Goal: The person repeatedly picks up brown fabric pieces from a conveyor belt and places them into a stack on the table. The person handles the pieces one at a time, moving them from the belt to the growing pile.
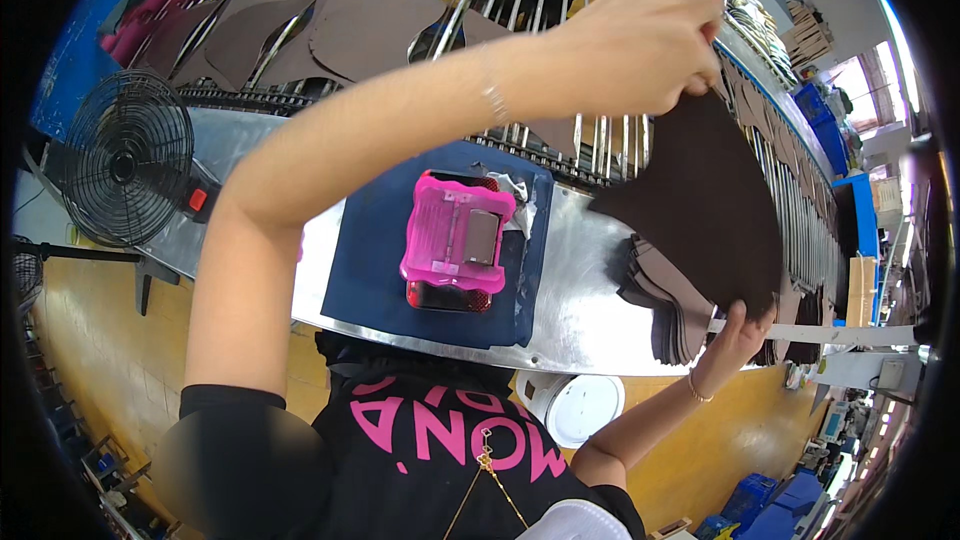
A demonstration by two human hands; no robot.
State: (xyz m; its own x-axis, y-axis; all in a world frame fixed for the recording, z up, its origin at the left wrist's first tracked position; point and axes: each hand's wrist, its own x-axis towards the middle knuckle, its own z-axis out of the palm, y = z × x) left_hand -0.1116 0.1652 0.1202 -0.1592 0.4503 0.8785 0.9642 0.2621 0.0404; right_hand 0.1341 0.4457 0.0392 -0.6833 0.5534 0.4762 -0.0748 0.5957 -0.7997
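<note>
Gripping the sheet (705,205) now, far end with the left hand (645,45), near edge with the right hand (735,345), right of the pink box (435,225); best held evenly taut, uncreased!

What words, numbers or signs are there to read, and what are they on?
Pink capital letters: big and readable, upside down on the black shirt, but I won't copy them out; part of a second line is hidden in a fold.
White lid: any marks are too small to read.
Dark flat piece: no writing shows.
Background things: too small or blurred to read.
</note>
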